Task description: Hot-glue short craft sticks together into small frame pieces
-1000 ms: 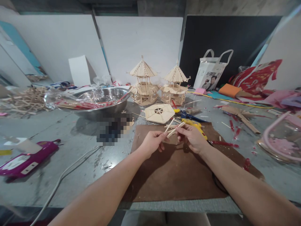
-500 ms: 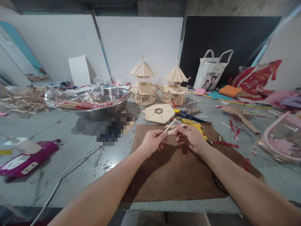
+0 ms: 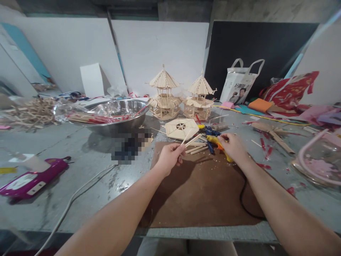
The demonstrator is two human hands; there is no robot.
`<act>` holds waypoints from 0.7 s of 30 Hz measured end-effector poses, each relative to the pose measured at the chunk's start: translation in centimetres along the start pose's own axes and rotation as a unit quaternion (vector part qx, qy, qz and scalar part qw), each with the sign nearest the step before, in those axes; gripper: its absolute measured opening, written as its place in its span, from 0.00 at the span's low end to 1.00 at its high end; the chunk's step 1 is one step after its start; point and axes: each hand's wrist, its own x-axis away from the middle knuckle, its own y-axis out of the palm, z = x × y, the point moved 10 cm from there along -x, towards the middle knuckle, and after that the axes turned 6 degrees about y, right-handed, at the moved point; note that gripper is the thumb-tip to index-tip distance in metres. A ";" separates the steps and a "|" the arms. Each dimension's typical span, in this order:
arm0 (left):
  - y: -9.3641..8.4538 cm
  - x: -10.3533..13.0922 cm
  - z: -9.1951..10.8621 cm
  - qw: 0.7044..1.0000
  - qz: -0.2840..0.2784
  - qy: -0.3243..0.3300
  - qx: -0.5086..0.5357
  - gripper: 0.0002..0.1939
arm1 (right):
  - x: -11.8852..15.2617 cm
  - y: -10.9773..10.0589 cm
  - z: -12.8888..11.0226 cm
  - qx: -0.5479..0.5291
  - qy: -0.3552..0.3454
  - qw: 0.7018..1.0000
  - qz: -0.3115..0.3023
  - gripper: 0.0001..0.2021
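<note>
Brown mat (image 3: pixel 197 199) lies below: my left hand (image 3: pixel 170 158) pinches thin sticks (image 3: pixel 193 140); my right hand (image 3: pixel 234 146) touches the yellow glue gun (image 3: pixel 212 139), whether closed I can't tell. Dragging it could scatter the loose sticks (image 3: pixel 198 149) just right of the pinch.

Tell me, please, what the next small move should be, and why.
I would probably have the right hand grip the yellow glue gun more fully, since the two appear to touch, while the left hand is occupied pinching thin wooden sticks.
</note>
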 end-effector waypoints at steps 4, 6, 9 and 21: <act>0.4 0.1 -0.1 1.000 -0.011 -0.004 0.000 0.15 | 1.9 1.8 -2.4 -0.222 0.059 0.969 -0.087 0.13; 0.8 0.2 -0.2 1.000 -0.026 -0.013 -0.001 0.15 | 3.6 4.2 -4.0 -0.370 0.113 0.899 -0.204 0.13; 1.4 0.4 -0.5 0.998 -0.053 -0.032 -0.009 0.15 | 5.3 5.8 -6.3 -0.489 0.131 0.811 -0.292 0.14; 0.3 -0.1 -0.8 0.988 -0.055 -0.039 -0.138 0.18 | 4.9 5.5 -5.9 -0.542 0.122 0.790 -0.260 0.10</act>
